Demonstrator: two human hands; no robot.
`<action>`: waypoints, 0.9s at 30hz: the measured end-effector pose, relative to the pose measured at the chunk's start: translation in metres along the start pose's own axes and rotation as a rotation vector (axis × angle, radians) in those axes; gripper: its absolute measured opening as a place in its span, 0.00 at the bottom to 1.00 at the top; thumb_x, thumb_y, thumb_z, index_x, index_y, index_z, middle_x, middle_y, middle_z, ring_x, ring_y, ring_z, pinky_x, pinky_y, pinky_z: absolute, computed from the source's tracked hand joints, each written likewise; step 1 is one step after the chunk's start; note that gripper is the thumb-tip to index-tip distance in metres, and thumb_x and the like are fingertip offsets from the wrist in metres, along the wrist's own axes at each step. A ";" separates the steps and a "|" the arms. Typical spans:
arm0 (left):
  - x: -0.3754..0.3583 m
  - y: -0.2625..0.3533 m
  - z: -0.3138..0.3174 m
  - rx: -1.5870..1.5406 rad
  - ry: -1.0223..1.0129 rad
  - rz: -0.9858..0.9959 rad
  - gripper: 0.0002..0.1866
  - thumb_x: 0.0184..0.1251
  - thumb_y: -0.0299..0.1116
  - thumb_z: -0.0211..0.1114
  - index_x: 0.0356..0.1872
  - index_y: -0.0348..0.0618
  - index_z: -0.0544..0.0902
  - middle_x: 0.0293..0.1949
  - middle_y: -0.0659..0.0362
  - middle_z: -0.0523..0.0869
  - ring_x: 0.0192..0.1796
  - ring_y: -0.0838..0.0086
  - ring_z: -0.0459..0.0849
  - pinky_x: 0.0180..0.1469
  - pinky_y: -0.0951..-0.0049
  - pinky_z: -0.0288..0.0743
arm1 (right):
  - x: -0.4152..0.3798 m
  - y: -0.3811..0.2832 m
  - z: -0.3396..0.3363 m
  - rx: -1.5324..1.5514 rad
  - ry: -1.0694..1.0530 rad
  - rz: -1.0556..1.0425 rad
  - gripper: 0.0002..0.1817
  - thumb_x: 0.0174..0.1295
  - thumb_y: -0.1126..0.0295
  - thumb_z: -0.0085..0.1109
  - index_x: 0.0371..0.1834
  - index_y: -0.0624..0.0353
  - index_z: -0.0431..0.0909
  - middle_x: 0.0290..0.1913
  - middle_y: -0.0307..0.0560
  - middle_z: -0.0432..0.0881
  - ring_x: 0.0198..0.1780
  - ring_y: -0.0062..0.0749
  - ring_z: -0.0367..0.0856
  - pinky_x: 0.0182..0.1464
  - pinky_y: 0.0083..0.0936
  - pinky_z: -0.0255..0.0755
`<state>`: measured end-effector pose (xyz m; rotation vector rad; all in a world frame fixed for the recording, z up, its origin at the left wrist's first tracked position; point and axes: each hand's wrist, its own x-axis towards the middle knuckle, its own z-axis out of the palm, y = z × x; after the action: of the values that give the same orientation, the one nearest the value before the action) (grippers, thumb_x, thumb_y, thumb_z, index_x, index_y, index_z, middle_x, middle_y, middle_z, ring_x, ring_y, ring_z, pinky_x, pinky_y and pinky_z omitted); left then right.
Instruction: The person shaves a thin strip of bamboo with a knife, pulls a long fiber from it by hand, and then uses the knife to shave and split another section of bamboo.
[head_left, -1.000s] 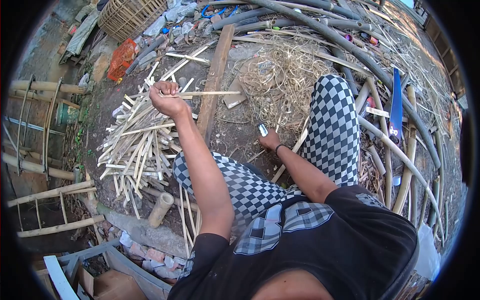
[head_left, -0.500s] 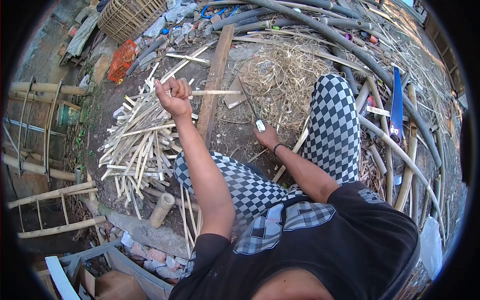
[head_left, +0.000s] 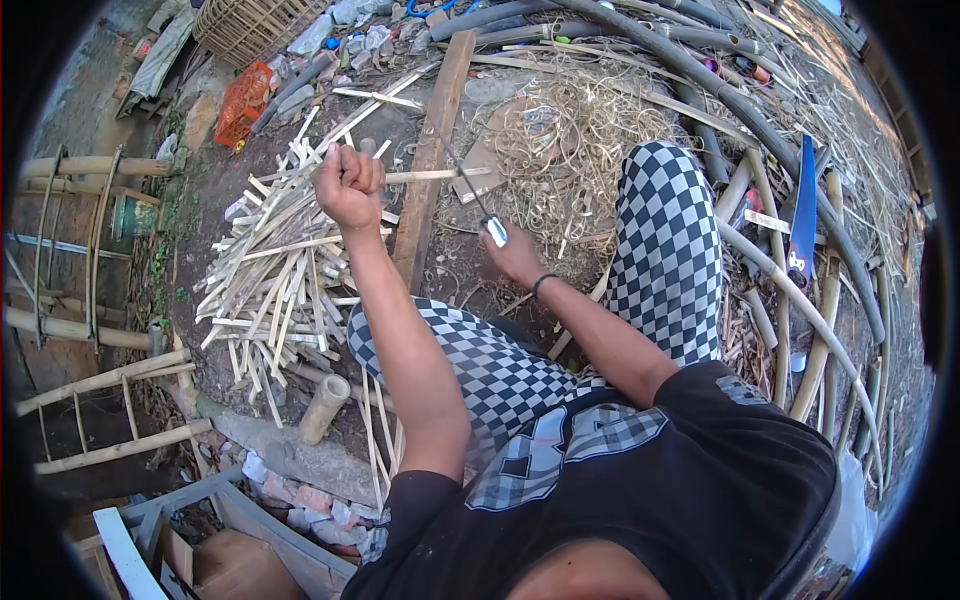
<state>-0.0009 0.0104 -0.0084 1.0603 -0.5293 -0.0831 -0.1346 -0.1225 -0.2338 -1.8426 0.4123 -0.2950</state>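
Note:
My left hand is closed around a pale bamboo strip, which sticks out to the right across a wooden plank. In my right hand is a knife with a light, shiny handle. Its thin dark blade points up and to the left, crossing the strip near its right end; whether it touches cannot be told. Beneath and beside my left hand lies a heap of cut bamboo strips. Curly shavings cover the ground beyond my right hand.
A blue handsaw rests on bamboo poles at the right. Long bamboo poles curve across the back. An orange crate and a woven basket stand at back left. A short bamboo piece lies near my left knee.
My right hand has shifted left and slightly up with the knife, bringing the blade over the strip and toward the plank. My left hand keeps its grip, nearly still.

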 end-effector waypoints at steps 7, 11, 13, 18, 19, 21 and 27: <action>-0.001 0.000 -0.003 -0.083 0.066 0.000 0.25 0.76 0.44 0.45 0.14 0.52 0.54 0.11 0.69 0.49 0.15 0.81 0.43 0.21 0.72 0.42 | -0.001 -0.051 -0.025 -0.091 -0.101 0.093 0.24 0.64 0.54 0.60 0.51 0.64 0.78 0.38 0.66 0.85 0.44 0.61 0.85 0.48 0.48 0.78; 0.001 0.001 0.008 -0.046 0.073 -0.006 0.25 0.75 0.43 0.46 0.14 0.52 0.54 0.12 0.69 0.49 0.15 0.81 0.43 0.21 0.73 0.42 | -0.004 -0.092 -0.037 -0.063 -0.177 -0.100 0.23 0.63 0.54 0.62 0.53 0.60 0.77 0.37 0.66 0.85 0.41 0.62 0.85 0.45 0.49 0.78; 0.004 0.002 0.009 -0.030 0.049 0.004 0.25 0.75 0.43 0.46 0.15 0.52 0.54 0.12 0.69 0.49 0.15 0.81 0.44 0.22 0.72 0.43 | 0.001 -0.086 -0.033 -0.067 -0.201 -0.207 0.23 0.63 0.54 0.62 0.54 0.58 0.76 0.37 0.66 0.85 0.40 0.62 0.85 0.45 0.49 0.79; 0.002 0.004 0.008 0.009 0.071 -0.031 0.25 0.73 0.45 0.46 0.15 0.53 0.53 0.12 0.68 0.49 0.16 0.79 0.43 0.24 0.72 0.43 | 0.006 0.033 -0.014 -0.116 -0.085 0.033 0.23 0.61 0.54 0.62 0.51 0.60 0.79 0.39 0.67 0.85 0.43 0.61 0.85 0.49 0.49 0.78; 0.002 0.004 0.007 0.008 0.075 -0.029 0.24 0.73 0.45 0.46 0.15 0.53 0.53 0.12 0.68 0.49 0.16 0.79 0.43 0.24 0.72 0.43 | 0.009 0.037 -0.017 -0.146 -0.052 0.132 0.23 0.61 0.53 0.62 0.51 0.61 0.79 0.40 0.67 0.85 0.45 0.61 0.84 0.51 0.49 0.77; 0.002 0.000 0.001 -0.014 0.061 -0.015 0.24 0.74 0.45 0.45 0.15 0.53 0.53 0.12 0.68 0.49 0.16 0.79 0.43 0.24 0.71 0.43 | 0.011 0.026 -0.013 -0.139 -0.053 0.154 0.24 0.61 0.53 0.62 0.50 0.62 0.80 0.41 0.67 0.85 0.46 0.62 0.84 0.52 0.48 0.77; 0.003 0.000 0.010 -0.003 0.059 -0.019 0.24 0.74 0.45 0.45 0.15 0.53 0.53 0.12 0.68 0.49 0.16 0.79 0.43 0.24 0.71 0.43 | -0.003 -0.082 -0.042 -0.116 -0.161 0.051 0.25 0.62 0.52 0.62 0.52 0.64 0.78 0.40 0.68 0.84 0.44 0.63 0.84 0.50 0.49 0.78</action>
<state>-0.0029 0.0008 -0.0037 1.0622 -0.4657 -0.0690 -0.1436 -0.1356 -0.1426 -1.9499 0.3699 -0.0884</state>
